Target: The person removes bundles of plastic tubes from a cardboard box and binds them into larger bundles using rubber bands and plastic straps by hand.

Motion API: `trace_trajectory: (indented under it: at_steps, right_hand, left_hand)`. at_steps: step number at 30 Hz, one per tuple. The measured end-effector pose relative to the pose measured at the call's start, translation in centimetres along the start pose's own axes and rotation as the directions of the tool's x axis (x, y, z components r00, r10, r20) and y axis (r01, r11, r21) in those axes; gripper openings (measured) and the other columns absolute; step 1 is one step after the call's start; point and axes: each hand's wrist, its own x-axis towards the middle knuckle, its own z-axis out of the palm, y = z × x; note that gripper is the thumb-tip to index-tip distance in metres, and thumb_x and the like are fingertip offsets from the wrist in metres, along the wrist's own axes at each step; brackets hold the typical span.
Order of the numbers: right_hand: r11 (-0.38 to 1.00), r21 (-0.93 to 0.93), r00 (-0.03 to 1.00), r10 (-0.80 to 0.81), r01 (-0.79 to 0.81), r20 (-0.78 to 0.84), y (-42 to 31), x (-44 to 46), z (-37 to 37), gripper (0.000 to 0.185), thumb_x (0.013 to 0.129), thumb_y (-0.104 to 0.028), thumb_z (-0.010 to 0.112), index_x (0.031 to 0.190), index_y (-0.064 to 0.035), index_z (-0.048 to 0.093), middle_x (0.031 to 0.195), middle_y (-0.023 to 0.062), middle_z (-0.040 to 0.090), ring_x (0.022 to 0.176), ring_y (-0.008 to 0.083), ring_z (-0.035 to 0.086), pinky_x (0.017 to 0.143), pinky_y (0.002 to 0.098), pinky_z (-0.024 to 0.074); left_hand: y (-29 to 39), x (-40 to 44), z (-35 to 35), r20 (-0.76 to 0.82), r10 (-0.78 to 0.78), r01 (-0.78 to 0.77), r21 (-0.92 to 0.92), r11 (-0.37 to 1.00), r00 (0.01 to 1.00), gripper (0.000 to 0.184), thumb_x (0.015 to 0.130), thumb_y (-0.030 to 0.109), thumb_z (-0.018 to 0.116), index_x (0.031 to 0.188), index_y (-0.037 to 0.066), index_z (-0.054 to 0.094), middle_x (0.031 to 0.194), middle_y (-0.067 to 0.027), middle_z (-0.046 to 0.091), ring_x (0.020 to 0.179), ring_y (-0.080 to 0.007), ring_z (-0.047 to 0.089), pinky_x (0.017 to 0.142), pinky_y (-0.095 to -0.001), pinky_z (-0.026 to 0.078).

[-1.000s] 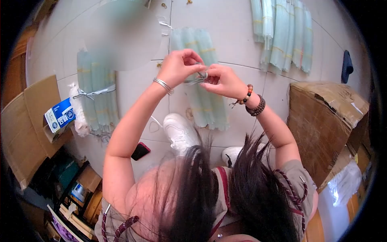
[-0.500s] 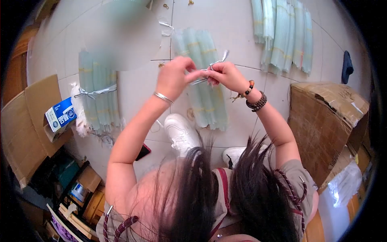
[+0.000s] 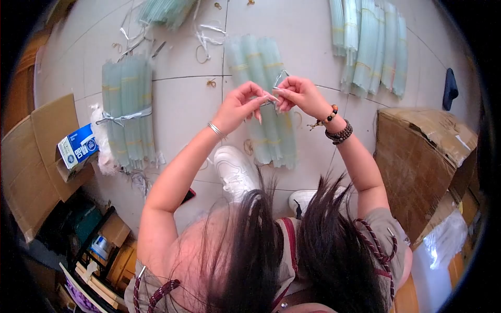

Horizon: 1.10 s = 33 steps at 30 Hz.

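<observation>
Pale green tube bundles [image 3: 269, 136] lie on the floor under both hands, with yellow bands round them. My left hand [image 3: 245, 104] pinches a white tie [image 3: 281, 78] just above the bundles. My right hand [image 3: 298, 96] is closed on the same tie, its fingertips close to the left ones, and a loop of it stands up beside the right fingers. The knot area is mostly hidden by the fingertips. To the left lies another group of tubes [image 3: 128, 138] with a white tie round its middle.
More tubes lie at the top right [image 3: 368, 47] and top left [image 3: 167, 10]. A cardboard box [image 3: 412, 167] stands right, an open carton [image 3: 47, 156] left. Loose white ties [image 3: 211, 34], a phone [image 3: 189, 195] and a dark object [image 3: 450, 88] are on the floor.
Both hands have moved slightly lower and stay close together on the tie. The loose end that rose above the right hand now shows as a loop. The blurred patch at upper left is gone.
</observation>
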Motion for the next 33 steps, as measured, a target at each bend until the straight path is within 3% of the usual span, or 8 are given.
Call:
trace_trajectory:
  at_steps: [2, 5, 8, 10, 15, 21, 27, 33]
  right_hand:
    - [0.997, -0.072, 1.0, 0.011, -0.012, -0.011, 0.3, 0.2, -0.5, 0.019, 0.098, -0.016, 0.059, 0.094, 0.0027, 0.061, 0.077, 0.0064, 0.069, 0.068, 0.0111, 0.067, 0.061, 0.0229, 0.0554]
    - [0.992, -0.126, 0.999, -0.002, -0.003, -0.042, 0.2, 0.2, -0.2, 0.018, 0.097, -0.015, 0.06, 0.092, 0.0019, 0.063, 0.078, 0.0045, 0.067, 0.066, 0.0093, 0.064, 0.06, 0.0217, 0.0529]
    - [0.956, -0.258, 0.987, -0.155, 0.138, -0.049, -0.6, -0.3, 1.1, 0.014, 0.091, -0.014, 0.065, 0.091, 0.0004, 0.067, 0.077, 0.0043, 0.067, 0.066, 0.0097, 0.062, 0.06, 0.0246, 0.0505]
    - [0.818, -0.486, 0.945, -0.323, 0.309, 0.058, -0.3, -0.3, 1.1, 0.017, 0.084, -0.016, 0.071, 0.091, -0.0007, 0.069, 0.074, 0.0058, 0.068, 0.066, 0.0118, 0.062, 0.061, 0.0288, 0.0501]
    - [0.824, -0.51, 0.963, -0.269, 0.246, 0.031, 0.0, -0.7, 1.2, 0.018, 0.083, -0.017, 0.072, 0.096, -0.0046, 0.072, 0.075, 0.0074, 0.067, 0.067, 0.0155, 0.059, 0.063, 0.0306, 0.0485]
    - [0.981, -0.164, 0.993, -0.091, 0.102, 0.074, 0.3, -0.1, -0.2, 0.023, 0.097, -0.022, 0.061, 0.106, -0.0048, 0.073, 0.082, 0.0021, 0.07, 0.072, 0.0064, 0.061, 0.068, 0.0244, 0.0515]
    - [0.988, -0.157, 0.962, 0.03, 0.014, 0.272, -1.1, 0.1, -2.2, 0.023, 0.093, -0.019, 0.066, 0.111, -0.0067, 0.073, 0.093, 0.0033, 0.073, 0.081, 0.0081, 0.064, 0.078, 0.0256, 0.0529]
    - [0.984, -0.178, 0.973, 0.027, 0.015, 0.229, -1.3, 0.2, -2.2, 0.02, 0.085, -0.009, 0.073, 0.103, -0.0004, 0.074, 0.098, 0.0061, 0.073, 0.092, 0.0114, 0.065, 0.086, 0.0277, 0.0518]
  left_hand:
    - [-1.1, -0.3, 0.0, 0.061, -0.033, 0.043, -0.185, 0.982, 0.998, 0.01, 0.098, 0.018, 0.06, 0.096, 0.008, 0.057, 0.087, 0.0004, 0.066, 0.061, -0.0041, 0.055, 0.048, -0.0182, 0.041]
    - [-2.5, 0.1, -1.4, 0.031, -0.041, 0.046, -0.166, 0.985, 0.999, 0.008, 0.095, 0.013, 0.062, 0.093, 0.007, 0.058, 0.096, -0.0017, 0.063, 0.07, -0.0067, 0.058, 0.054, -0.0209, 0.045]
    - [-0.5, -0.7, 1.2, -0.026, 0.443, -0.379, 0.472, 0.796, 0.896, 0.008, 0.09, 0.009, 0.067, 0.091, 0.006, 0.06, 0.105, -0.0053, 0.057, 0.082, -0.0112, 0.057, 0.063, -0.0245, 0.05]
    - [0.8, 0.1, 1.8, -0.036, 0.492, -0.393, 0.552, 0.735, 0.87, 0.01, 0.086, 0.007, 0.07, 0.09, 0.005, 0.061, 0.109, -0.007, 0.053, 0.088, -0.0143, 0.057, 0.068, -0.0267, 0.051]
    - [0.5, 1.7, 3.3, -0.047, 0.429, -0.314, 0.611, 0.727, 0.902, 0.014, 0.084, 0.014, 0.073, 0.092, 0.006, 0.063, 0.101, -0.0063, 0.055, 0.079, -0.0178, 0.059, 0.067, -0.0285, 0.051]
    - [0.4, -0.7, 2.0, 0.071, 0.495, -0.184, 0.966, 0.184, 0.866, 0.023, 0.079, 0.024, 0.075, 0.095, 0.01, 0.067, 0.087, -0.004, 0.06, 0.073, -0.0246, 0.06, 0.063, -0.0346, 0.051]
    - [1.6, -2.4, 1.9, 0.27, 0.378, -0.407, 0.844, 0.35, 0.886, 0.019, 0.076, 0.018, 0.075, 0.092, 0.01, 0.068, 0.087, -0.0047, 0.062, 0.082, -0.0243, 0.061, 0.067, -0.0362, 0.051]
    - [2.0, 0.9, 1.6, 0.118, 0.621, -0.409, 0.843, 0.351, 0.775, 0.029, 0.076, 0.008, 0.074, 0.103, 0.008, 0.063, 0.091, -0.0079, 0.066, 0.088, -0.0265, 0.063, 0.08, -0.0395, 0.051]
